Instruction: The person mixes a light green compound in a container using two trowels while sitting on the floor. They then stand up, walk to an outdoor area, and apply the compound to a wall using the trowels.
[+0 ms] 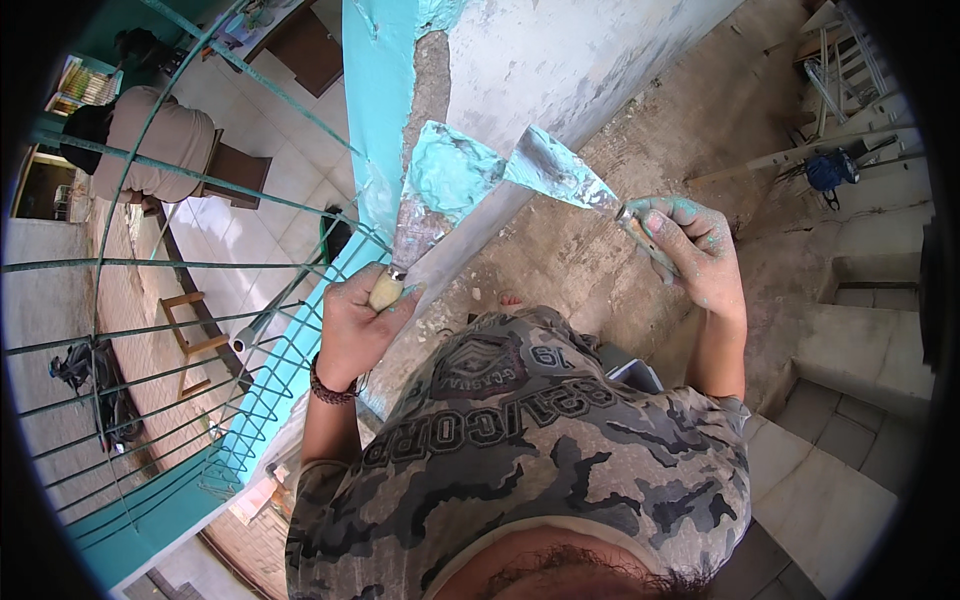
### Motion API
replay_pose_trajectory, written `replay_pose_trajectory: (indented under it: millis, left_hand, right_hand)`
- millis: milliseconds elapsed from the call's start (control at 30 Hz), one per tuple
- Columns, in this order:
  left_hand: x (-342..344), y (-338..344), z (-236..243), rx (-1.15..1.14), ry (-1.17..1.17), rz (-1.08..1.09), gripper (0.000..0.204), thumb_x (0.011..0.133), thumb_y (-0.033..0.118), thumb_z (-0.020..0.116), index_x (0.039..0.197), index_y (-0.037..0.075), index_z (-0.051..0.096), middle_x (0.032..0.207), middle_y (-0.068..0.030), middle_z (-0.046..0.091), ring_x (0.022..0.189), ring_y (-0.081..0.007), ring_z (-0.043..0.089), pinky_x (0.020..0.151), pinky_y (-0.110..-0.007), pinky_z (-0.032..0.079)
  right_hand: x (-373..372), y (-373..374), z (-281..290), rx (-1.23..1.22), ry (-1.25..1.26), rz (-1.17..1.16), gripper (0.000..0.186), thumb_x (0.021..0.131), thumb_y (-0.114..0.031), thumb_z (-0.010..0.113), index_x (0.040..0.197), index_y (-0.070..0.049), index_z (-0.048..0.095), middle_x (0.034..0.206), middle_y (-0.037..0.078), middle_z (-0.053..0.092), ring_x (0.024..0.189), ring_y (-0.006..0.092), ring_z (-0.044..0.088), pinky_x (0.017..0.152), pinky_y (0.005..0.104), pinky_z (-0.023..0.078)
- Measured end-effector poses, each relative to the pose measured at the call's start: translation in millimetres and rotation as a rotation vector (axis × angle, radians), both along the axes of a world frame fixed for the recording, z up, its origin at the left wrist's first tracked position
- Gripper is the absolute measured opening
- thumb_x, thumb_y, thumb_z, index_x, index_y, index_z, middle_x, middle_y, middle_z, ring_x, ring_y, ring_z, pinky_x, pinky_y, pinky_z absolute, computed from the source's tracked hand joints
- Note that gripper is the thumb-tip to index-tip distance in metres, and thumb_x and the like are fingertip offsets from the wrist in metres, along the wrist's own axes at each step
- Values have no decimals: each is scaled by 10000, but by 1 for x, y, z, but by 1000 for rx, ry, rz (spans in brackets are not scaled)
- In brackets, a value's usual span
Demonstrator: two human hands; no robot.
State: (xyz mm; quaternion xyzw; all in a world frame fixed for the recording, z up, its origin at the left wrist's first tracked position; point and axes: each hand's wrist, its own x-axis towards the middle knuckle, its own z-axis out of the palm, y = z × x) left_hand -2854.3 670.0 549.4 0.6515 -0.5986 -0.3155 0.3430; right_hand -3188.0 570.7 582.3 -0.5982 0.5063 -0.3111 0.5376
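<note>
My left hand (362, 322) is closed round the pale handle of a wide putty knife (418, 236). A thick heap of turquoise filler paste (452, 172) covers most of that blade. In my right hand (692, 250) is a second, narrower putty knife (557, 168), gripped by its handle. Its blade is smeared with the same paste, and its tip meets or overlaps the right edge of the heap. Turquoise specks dot my right fingers. Just beyond the wide blade stands a wall corner (430, 85) with a rough bare strip between turquoise and whitish faces.
A green metal grille (200, 265) runs along my left. Behind it a seated person (155, 145) leans over, and a backpack (100, 395) lies on the floor. To the right are a rough concrete floor (600, 260), a dark blue bag (832, 170) and a ladder (830, 80).
</note>
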Motion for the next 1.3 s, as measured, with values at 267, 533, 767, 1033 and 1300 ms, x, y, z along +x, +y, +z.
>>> replay_pose_trajectory:
  millis: [267,533,767,1033,1300]
  left_hand:
    - [1,4,-3,-4,-32,-78,149,764,87,719,841,5,621,625,-103,575,523,-153,519,534,-274,441]
    - [7,11,6,-63,-214,-96,177,748,115,708,858,20,608,647,-151,587,587,-322,604,530,-343,464]
    - [12,6,10,-80,-268,-107,177,736,117,707,839,15,605,646,-170,581,607,-350,599,533,-360,466]
    - [9,-2,-10,23,7,28,197,774,105,721,750,-12,564,582,-107,522,507,-151,445,504,-283,396]
    - [18,19,-21,162,125,159,211,778,73,729,727,-18,546,579,-21,456,573,-80,359,504,-257,346]
  right_hand:
    - [16,17,-8,11,-55,-79,234,932,-223,616,1033,-30,702,637,-78,529,521,-4,375,446,189,285]
    - [31,18,-8,-17,9,-111,237,919,-228,635,1024,-29,709,615,-73,508,524,-4,372,450,187,283]
    - [33,-7,-26,74,-292,-24,275,933,-226,605,1073,2,668,640,-26,538,489,33,398,421,201,290]
    - [68,-60,-72,-373,-400,-89,265,935,-152,581,1164,-19,586,959,73,615,748,113,561,605,222,435]
    - [115,-125,-111,-1161,-71,-234,361,832,4,632,1179,-26,539,1113,136,558,980,269,520,835,361,440]
